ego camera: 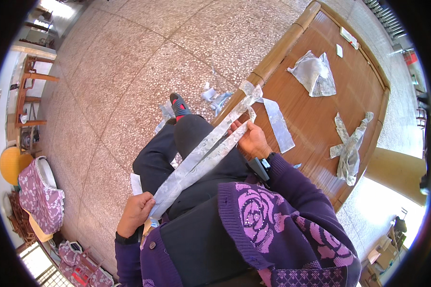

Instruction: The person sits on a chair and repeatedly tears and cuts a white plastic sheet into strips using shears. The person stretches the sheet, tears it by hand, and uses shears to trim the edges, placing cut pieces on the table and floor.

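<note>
A long, pale floral fabric strip (179, 183) runs doubled across my lap, its two lengths side by side. My left hand (134, 211) is closed in a fist on its near end. At the other side, my right hand (254, 139) pinches the lower length between thumb and fingers, palm turned up. Beyond that hand, the fabric gathers in a bunched part (252, 94) over the table's edge. A flat pale strip (278, 125) hangs from there onto the tabletop. Crossed fabric strips (350, 150) lie farther right, and a crumpled fabric piece (312, 73) rests higher up.
A brown table with a bamboo-like rim (283, 46) stands to my right. Small white items (339, 50) sit near its far end. Fabric scraps (219, 98) litter the speckled floor (129, 71) by my foot. Wooden chairs (30, 93) and a floral-covered seat (43, 201) are at left.
</note>
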The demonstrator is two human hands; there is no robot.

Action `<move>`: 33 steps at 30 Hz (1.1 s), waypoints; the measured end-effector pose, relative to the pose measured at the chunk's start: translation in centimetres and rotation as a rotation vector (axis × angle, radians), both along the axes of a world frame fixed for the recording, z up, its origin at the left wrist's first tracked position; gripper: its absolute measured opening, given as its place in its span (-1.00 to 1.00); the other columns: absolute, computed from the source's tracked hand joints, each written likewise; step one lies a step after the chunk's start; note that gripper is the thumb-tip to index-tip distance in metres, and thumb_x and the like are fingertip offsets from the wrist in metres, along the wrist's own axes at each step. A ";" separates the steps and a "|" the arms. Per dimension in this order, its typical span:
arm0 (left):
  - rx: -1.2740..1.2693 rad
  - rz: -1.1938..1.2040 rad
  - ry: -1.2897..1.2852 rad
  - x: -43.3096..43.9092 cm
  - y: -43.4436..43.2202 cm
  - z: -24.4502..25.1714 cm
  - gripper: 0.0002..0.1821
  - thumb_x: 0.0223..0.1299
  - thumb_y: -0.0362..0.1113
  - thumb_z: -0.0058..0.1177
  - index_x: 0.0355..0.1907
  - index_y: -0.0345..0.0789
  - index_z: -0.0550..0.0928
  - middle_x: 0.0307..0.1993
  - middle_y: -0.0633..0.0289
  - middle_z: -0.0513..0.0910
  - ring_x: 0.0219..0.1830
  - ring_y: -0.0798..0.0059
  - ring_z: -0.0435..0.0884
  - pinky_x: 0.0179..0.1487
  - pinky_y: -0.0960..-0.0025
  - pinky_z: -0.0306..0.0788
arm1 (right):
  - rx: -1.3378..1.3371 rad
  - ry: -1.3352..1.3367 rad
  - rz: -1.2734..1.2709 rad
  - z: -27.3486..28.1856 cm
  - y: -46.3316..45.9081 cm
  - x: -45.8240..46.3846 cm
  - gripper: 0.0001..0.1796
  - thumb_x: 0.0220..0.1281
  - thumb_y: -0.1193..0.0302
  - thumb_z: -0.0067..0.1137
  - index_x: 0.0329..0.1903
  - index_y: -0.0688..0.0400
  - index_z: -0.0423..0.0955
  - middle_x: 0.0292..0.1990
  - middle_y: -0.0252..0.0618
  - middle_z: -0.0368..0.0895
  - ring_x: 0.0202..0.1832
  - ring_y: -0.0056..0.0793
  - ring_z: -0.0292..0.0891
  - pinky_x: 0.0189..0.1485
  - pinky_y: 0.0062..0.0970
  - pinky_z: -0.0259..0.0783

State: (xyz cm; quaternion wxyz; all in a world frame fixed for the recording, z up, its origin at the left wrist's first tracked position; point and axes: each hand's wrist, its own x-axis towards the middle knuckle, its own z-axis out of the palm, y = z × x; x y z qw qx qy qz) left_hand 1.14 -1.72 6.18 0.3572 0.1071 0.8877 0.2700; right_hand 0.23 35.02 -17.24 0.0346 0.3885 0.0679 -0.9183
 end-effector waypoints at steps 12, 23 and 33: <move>0.020 0.050 -0.046 1.8 -1.5 -2.1 -0.87 0.19 -0.36 0.04 -0.41 -0.39 0.50 -0.60 -0.01 0.45 -0.59 0.24 0.45 -0.44 0.34 0.34 | 0.142 0.079 -0.250 2.6 3.8 -4.6 -0.52 0.46 0.29 -0.44 0.24 0.35 0.20 0.11 0.11 0.43 0.12 -0.02 0.40 0.28 -0.05 0.23; -0.046 0.112 -0.067 2.9 -3.2 -4.4 -0.84 0.23 -0.34 0.00 -0.41 -0.41 0.50 -0.62 0.17 0.44 -0.54 0.58 0.39 -0.42 0.41 0.31 | 0.044 0.030 -0.274 2.3 4.7 -5.3 -0.69 0.42 0.35 -0.22 0.08 0.26 0.31 -0.07 -0.11 0.53 -0.24 -0.36 0.47 -0.06 -0.27 0.41; -0.040 0.182 -0.075 3.3 -4.6 -5.9 -0.83 0.23 -0.32 0.01 -0.38 -0.40 0.53 -0.61 0.19 0.46 -0.52 0.58 0.42 -0.40 0.41 0.34 | 0.115 0.203 -0.278 5.2 7.9 -4.8 -0.85 0.47 0.39 -0.22 -0.09 0.13 0.34 -0.34 -0.29 0.45 -0.49 -0.61 0.30 -0.32 -0.48 0.34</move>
